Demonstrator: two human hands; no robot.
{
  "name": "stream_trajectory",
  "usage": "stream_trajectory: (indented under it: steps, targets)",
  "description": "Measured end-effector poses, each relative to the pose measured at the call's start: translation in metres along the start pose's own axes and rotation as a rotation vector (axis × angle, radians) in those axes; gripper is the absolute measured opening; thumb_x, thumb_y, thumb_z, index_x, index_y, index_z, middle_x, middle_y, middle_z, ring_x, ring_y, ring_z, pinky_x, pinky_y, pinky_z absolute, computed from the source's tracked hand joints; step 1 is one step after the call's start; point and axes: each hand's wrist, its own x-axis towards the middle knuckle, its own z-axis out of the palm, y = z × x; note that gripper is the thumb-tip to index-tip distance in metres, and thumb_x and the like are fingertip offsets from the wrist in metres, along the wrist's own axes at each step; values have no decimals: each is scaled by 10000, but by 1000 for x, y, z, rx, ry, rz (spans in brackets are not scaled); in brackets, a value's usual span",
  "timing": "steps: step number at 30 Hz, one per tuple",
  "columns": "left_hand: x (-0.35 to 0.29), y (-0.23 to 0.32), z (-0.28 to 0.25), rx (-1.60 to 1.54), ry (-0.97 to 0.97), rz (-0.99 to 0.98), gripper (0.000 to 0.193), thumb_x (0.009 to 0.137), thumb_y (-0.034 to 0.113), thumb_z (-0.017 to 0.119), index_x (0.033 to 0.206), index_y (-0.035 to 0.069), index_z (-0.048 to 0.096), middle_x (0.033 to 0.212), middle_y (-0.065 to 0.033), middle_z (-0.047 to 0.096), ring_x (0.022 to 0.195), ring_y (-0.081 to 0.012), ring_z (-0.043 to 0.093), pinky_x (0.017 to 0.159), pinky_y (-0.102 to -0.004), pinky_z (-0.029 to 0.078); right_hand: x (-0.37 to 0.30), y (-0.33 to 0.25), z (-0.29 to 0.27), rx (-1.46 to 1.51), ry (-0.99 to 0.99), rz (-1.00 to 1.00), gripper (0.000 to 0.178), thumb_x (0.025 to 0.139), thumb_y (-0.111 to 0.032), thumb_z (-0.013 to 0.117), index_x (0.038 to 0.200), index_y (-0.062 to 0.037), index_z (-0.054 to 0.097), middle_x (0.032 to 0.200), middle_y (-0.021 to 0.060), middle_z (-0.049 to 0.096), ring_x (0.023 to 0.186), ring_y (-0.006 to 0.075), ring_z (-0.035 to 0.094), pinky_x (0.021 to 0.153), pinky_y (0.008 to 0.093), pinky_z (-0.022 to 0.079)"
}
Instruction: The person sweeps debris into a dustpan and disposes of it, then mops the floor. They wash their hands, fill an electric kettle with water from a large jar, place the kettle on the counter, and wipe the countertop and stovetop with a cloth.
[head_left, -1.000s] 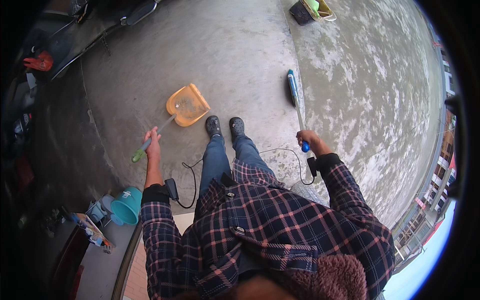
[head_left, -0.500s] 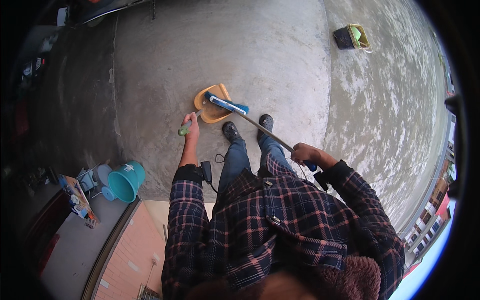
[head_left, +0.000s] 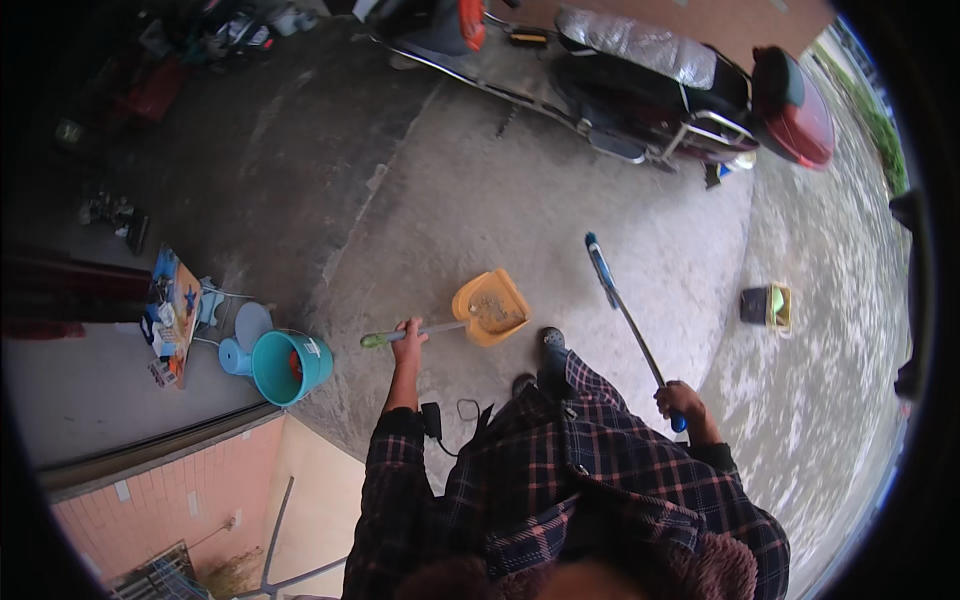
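My left hand (head_left: 409,342) is closed around the handle of a yellow-orange dustpan (head_left: 516,309), near the handle's green end. Bits of grey debris lie in the pan, which is over the concrete floor ahead of my feet. My right hand (head_left: 681,402) grips the dark blue end of a broom's long handle. The broom (head_left: 604,270) points forward and to the left, its blue-bristled head well apart from the dustpan on the right.
A dark red motorcycle (head_left: 640,100) is parked at the far side. To the right sits a dark square bucket (head_left: 757,305) with something green inside. A teal bucket (head_left: 270,368) stands at the left by the doorway, beside a colourful board (head_left: 178,315). Concrete floor (head_left: 440,200) lies ahead.
The broom has come out of the dustpan and swung right with my right hand. My view has turned and tilted farther ahead, bringing the motorcycle into sight. The left hand still holds the dustpan.
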Motion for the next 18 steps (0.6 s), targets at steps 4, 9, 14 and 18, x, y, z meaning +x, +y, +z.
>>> stream_trajectory:
  steps: [4, 9, 14, 18]
  targets:
    - [29, 37, -31, -108, 125, 97, 379, 923, 297, 550, 1132, -10, 477, 1082, -128, 594, 1024, -216, 565, 756, -381, 546, 59, -52, -14, -16, -1, 16, 146, 811, -69, 541, 769, 65, 580, 594, 131, 550, 470, 233, 547, 430, 349, 438]
    - [43, 100, -63, -119, 305, 104, 382, 939, 325, 521, 1124, -6, 479, 1085, -140, 587, 1048, -215, 556, 768, -382, 546, 131, -163, -4, -112, -162, -35, 190, 863, -85, 472, 867, 75, 575, 620, 127, 544, 500, 221, 550, 437, 348, 434]
    - [50, 180, -89, -140, 482, 222, 336, 934, 286, 546, 1080, -15, 514, 1029, -137, 617, 922, -187, 607, 625, -299, 562, 194, -294, 44, -42, -363, -38, 138, 848, -78, 532, 766, 33, 533, 581, 93, 503, 467, 193, 508, 407, 320, 383]
    - [81, 241, -111, -123, 495, 279, 248, 921, 238, 568, 972, -5, 587, 966, -97, 636, 847, -130, 611, 607, -249, 535, 247, -422, 102, 10, -508, 97, 147, 855, -77, 521, 730, -9, 486, 549, 58, 466, 439, 175, 470, 400, 297, 372]
